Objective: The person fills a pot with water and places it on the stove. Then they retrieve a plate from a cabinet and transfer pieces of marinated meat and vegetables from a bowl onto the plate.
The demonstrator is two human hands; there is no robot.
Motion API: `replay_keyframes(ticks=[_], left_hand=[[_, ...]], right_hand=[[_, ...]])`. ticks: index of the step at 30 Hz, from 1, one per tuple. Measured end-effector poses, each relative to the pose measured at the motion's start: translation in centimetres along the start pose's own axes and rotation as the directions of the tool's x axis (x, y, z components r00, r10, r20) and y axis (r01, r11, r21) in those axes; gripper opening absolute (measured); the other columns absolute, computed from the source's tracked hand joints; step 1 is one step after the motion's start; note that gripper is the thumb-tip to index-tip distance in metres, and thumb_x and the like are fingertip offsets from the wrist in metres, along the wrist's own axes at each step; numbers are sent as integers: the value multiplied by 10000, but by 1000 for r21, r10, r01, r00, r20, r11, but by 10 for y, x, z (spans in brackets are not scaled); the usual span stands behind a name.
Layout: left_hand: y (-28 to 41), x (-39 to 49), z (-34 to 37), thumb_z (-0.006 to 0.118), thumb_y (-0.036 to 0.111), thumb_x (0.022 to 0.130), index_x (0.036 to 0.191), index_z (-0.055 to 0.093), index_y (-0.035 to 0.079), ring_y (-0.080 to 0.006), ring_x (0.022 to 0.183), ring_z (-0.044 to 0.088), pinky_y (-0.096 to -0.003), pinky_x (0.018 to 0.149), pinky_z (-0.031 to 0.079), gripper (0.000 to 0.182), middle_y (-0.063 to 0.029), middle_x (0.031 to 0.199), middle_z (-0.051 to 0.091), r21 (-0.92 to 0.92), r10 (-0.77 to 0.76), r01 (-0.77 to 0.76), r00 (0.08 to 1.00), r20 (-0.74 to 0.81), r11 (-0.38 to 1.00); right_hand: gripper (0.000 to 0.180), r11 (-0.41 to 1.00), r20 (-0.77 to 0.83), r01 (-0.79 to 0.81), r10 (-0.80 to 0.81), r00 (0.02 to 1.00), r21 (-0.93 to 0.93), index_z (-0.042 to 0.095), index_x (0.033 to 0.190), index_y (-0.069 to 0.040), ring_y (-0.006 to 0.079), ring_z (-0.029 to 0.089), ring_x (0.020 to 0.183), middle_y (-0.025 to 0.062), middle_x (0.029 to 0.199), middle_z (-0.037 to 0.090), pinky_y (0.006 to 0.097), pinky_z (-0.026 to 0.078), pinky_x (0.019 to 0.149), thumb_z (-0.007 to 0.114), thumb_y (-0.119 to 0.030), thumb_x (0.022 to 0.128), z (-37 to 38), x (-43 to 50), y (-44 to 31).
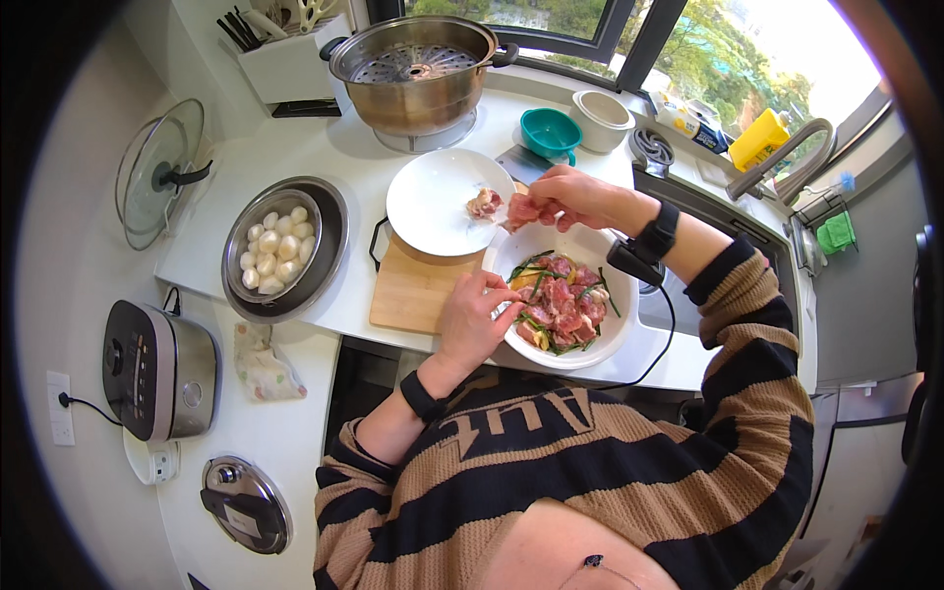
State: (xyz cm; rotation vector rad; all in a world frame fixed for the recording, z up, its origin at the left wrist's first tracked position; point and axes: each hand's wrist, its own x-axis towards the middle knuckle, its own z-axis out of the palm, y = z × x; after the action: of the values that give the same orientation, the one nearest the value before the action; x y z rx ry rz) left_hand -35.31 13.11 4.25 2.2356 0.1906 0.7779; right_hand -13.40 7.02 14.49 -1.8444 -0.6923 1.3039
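Note:
My right hand (568, 193) grips a piece of raw meat (523, 211) above the far left rim of a white bowl (625, 324). Inside the bowl lie several chunks of raw meat (564, 302) with green scallion strips and yellowish slices, perhaps ginger. My left hand (483, 317) is at the bowl's left edge, its fingertips close together over the meat; whether they pinch anything is unclear. A white plate (428, 199) with one raw meat piece (484, 204) rests partly on a wooden cutting board (413, 295), left of my right hand.
A steel bowl of peeled white round items (269, 247) stands left. Behind are a steamer pot (417, 88), a teal bowl (551, 133) and a cream pot (601, 122). A sink (667, 310) and faucet (782, 158) are right, an electric cooker (158, 369) at far left.

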Motion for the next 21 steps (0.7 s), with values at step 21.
replay_keyframes(ticks=[21], left_hand=[[-67, 12, -17, 619, 139, 858, 1200, 348, -52, -145, 669, 546, -263, 580, 486, 477, -135, 1065, 433, -284, -615, 545, 689, -384, 789]], right_hand=[[157, 492, 127, 155, -90, 988, -857, 700, 794, -94, 184, 630, 695, 58, 730, 666, 316, 495, 651, 681, -213, 692, -29, -13, 50]])
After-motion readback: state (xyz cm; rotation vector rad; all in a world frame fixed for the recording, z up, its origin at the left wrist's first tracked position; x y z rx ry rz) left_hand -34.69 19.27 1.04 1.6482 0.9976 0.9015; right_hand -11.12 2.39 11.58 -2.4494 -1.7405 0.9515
